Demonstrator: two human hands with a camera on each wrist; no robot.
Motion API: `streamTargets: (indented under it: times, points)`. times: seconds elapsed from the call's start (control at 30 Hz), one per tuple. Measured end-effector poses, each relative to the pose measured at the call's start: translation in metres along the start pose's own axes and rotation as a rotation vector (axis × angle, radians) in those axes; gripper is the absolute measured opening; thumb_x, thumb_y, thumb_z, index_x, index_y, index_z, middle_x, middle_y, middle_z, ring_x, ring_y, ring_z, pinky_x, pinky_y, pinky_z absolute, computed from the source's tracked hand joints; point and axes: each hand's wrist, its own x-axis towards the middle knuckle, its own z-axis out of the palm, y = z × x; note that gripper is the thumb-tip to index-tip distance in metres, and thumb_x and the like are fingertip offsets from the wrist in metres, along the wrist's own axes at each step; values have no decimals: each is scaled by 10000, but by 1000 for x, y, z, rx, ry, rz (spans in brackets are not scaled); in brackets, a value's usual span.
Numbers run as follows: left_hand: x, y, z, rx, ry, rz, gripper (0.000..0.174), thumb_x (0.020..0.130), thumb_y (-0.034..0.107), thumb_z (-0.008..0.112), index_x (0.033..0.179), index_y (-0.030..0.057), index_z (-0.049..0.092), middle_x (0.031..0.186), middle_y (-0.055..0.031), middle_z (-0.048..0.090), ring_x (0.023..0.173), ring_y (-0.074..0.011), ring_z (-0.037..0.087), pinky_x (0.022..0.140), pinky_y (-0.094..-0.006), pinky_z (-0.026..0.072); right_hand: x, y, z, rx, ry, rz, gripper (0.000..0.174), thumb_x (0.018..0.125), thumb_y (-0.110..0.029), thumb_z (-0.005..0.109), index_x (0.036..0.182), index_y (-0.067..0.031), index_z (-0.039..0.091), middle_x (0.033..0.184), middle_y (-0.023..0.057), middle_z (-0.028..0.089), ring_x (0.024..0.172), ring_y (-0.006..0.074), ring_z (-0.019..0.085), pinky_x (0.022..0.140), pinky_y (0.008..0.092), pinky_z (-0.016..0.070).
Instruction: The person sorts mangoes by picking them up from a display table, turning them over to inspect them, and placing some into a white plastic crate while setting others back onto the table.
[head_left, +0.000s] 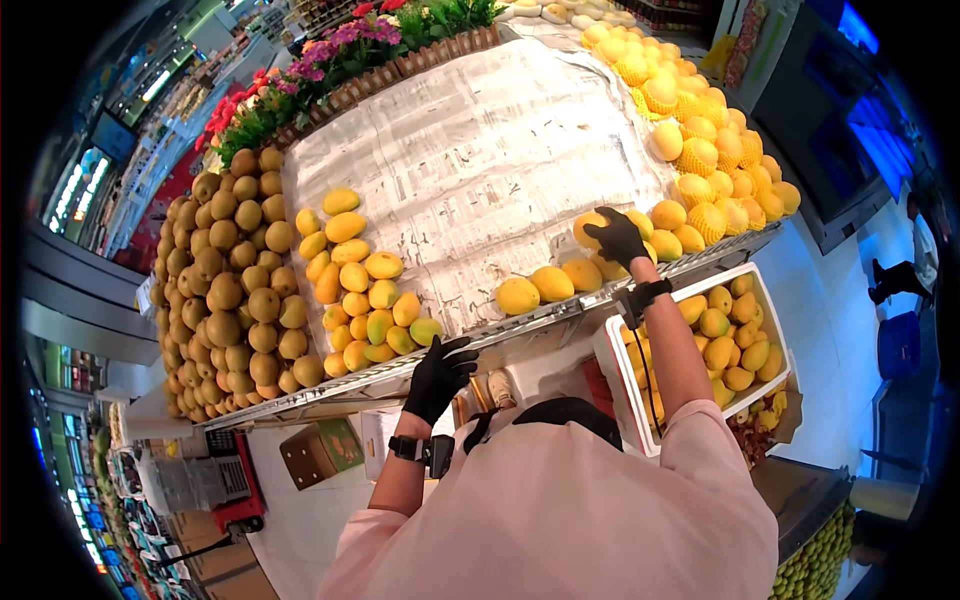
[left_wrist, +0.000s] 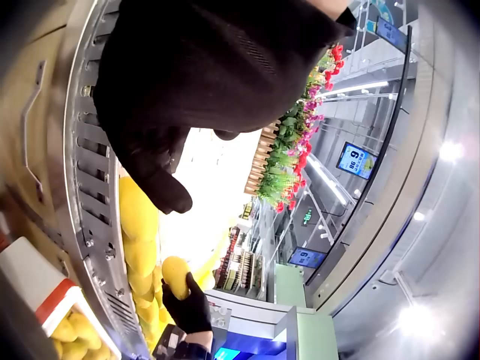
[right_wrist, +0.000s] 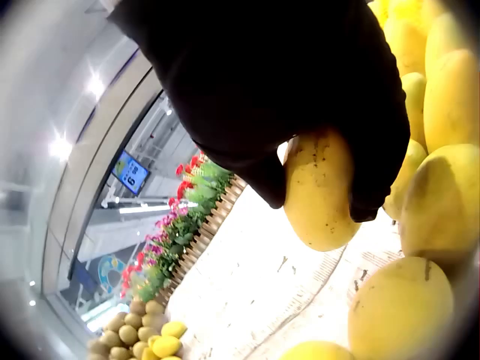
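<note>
My right hand (head_left: 620,240), in a black glove, grips a yellow mango (right_wrist: 321,191) between thumb and fingers over the front right of the display. A short row of mangoes (head_left: 551,284) lies along the front edge just beneath it. Gloved in black too, my left hand (head_left: 438,380) is at the front edge with fingers extended and nothing in them. Close by its fingertips is a greenish mango (head_left: 426,331), the corner of a block of mangoes (head_left: 354,277) on the left. In the left wrist view, the left hand (left_wrist: 210,75) covers much of the display.
Brown round fruit (head_left: 225,290) is heaped at the left, and netted yellow fruit (head_left: 697,156) at the right. White paper (head_left: 470,150) lines the display, with flowers (head_left: 330,60) behind a small fence. Below right stands a white box (head_left: 624,400) of mangoes; a carton (head_left: 320,452) is on the floor.
</note>
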Motion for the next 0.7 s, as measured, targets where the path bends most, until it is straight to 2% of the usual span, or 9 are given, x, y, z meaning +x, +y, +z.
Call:
streamTargets:
  times: [0.03,0.07,0.17,0.2,0.4,0.5,0.53,0.67,0.7]
  points:
    - [-1,-1,-2,-1,7,20,540,1004,484,373,1245,35,553,1039,-128,664,855,-189,625,698,-268,495,5,0,6,-110,-28,7,617,768,-345,697,1288,-51,539,949,153,666,561,175,626,508,289,533]
    - [-2,-2,-5,-1,14,42,539,1005,481,370,1245,34,553,1036,-128,664,854,-191,625,697,-267,494,6,-5,11,-238,-43,43,594,776,-385,654,1273,-72,564,1052,171,672,728,223,682,656,328,559]
    - [-2,-4,-9,-60,4,49,539,1010,471,363,1254,26,543,1040,-132,662,854,-201,624,706,-271,495,30,23,40,-679,210,-309,557,791,-409,631,1257,-109,570,1058,151,678,981,286,646,813,366,527]
    - [-3,-4,-12,-60,-8,54,544,1014,466,352,1267,20,532,1057,-143,655,857,-209,622,721,-277,499,30,20,41,-672,125,-183,533,800,-413,579,1240,-111,580,1151,166,644,1072,332,604,941,385,462]
    - [-2,-7,-23,-98,-16,40,541,1028,440,320,1271,-4,512,1073,-159,643,879,-219,622,755,-287,514,41,31,56,-721,97,-134,501,814,-383,586,1224,-96,592,1136,168,651,1060,314,613,921,372,475]
    - [-3,-4,-8,-20,73,71,561,1020,464,334,1239,-16,523,1003,-146,635,826,-204,568,666,-262,473,44,41,54,-716,133,-216,488,817,-368,598,1219,-92,596,1121,165,658,1048,317,618,913,376,477]
    - [-3,-5,-5,87,90,122,559,1025,455,321,1239,-22,519,1001,-146,632,825,-205,566,667,-262,472,39,39,52,-720,173,-264,445,809,-363,621,1160,-89,629,1095,159,666,1024,319,624,901,377,483]
    - [5,-2,-6,-19,43,47,548,1025,457,317,1231,0,538,1009,-149,656,801,-199,609,646,-266,466,27,26,34,-728,203,-281,285,758,-300,704,906,-58,692,958,174,684,927,339,647,822,410,516]
    - [6,-1,-4,-35,32,36,550,1024,459,319,1230,0,539,1007,-148,655,803,-200,609,652,-269,468,24,25,31,-712,205,-300,283,754,-297,709,904,-58,693,956,177,682,926,341,646,820,411,516]
